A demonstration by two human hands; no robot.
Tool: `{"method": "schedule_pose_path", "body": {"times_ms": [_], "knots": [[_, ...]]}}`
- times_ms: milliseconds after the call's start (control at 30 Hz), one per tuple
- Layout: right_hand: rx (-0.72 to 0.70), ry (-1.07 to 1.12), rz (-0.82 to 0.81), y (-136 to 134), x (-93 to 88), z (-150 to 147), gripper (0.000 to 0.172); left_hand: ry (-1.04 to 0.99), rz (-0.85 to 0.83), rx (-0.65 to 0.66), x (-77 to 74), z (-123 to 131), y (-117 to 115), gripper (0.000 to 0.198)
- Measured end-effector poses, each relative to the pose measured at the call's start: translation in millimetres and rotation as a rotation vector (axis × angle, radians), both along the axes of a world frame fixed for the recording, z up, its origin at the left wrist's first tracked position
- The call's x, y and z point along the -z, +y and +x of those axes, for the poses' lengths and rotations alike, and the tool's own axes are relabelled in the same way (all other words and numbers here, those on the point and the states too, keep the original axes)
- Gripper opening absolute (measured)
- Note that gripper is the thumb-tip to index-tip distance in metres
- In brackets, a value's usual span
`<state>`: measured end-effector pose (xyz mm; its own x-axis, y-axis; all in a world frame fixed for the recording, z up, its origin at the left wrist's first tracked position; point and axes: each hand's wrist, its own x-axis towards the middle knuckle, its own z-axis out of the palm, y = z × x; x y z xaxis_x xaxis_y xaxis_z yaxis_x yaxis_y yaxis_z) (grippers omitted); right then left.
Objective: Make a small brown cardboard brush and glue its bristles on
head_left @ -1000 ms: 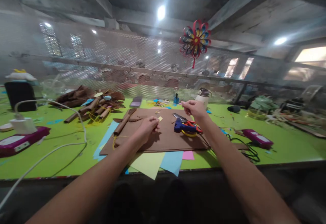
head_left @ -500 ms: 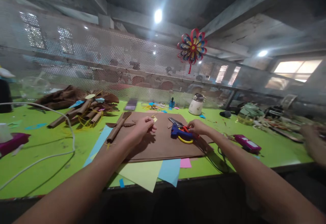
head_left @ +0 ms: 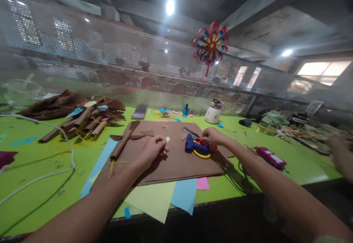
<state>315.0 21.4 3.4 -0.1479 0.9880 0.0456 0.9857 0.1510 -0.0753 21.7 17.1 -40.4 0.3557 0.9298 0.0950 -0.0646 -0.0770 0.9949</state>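
My left hand (head_left: 154, 149) is closed in a pinch on a small yellow paper piece (head_left: 167, 139), just above a stack of brown paper (head_left: 173, 165). My right hand (head_left: 213, 137) has its fingers closed at the red handles of a pair of scissors (head_left: 190, 132), whose blades point away to the left. Beneath and beside the scissors lies a blue glue gun (head_left: 193, 145) with a yellow trigger loop. Left of my left hand, a rolled brown paper tube (head_left: 121, 143) with brown wing-like pieces rests on the stack's left side.
Several brown paper rolls (head_left: 91, 123) with yellow strands lie at the left, near a white cable (head_left: 72, 154). Yellow and blue paper sheets (head_left: 183, 197) stick out below the stack. A white bottle (head_left: 213, 113) stands behind. Another person's hand (head_left: 338, 149) is at the far right.
My view has shifted slightly, so things at the left appear further left. The yellow piece shows more clearly at my left fingertips. My right hand stays at the scissors.
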Motion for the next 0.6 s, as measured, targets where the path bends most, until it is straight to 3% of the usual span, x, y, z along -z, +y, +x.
{"method": "schedule_pose_path", "body": {"times_ms": [333, 600], "knots": [[0.12, 0.092, -0.021, 3, 16.0, 24, 0.02, 0.033, -0.059, -0.049, -11.2, -2, -4, 0.022], [0.09, 0.146, -0.033, -5, 20.9, 23, 0.022, 0.056, -0.081, -0.077, -15.5, -2, -6, 0.02]]}}
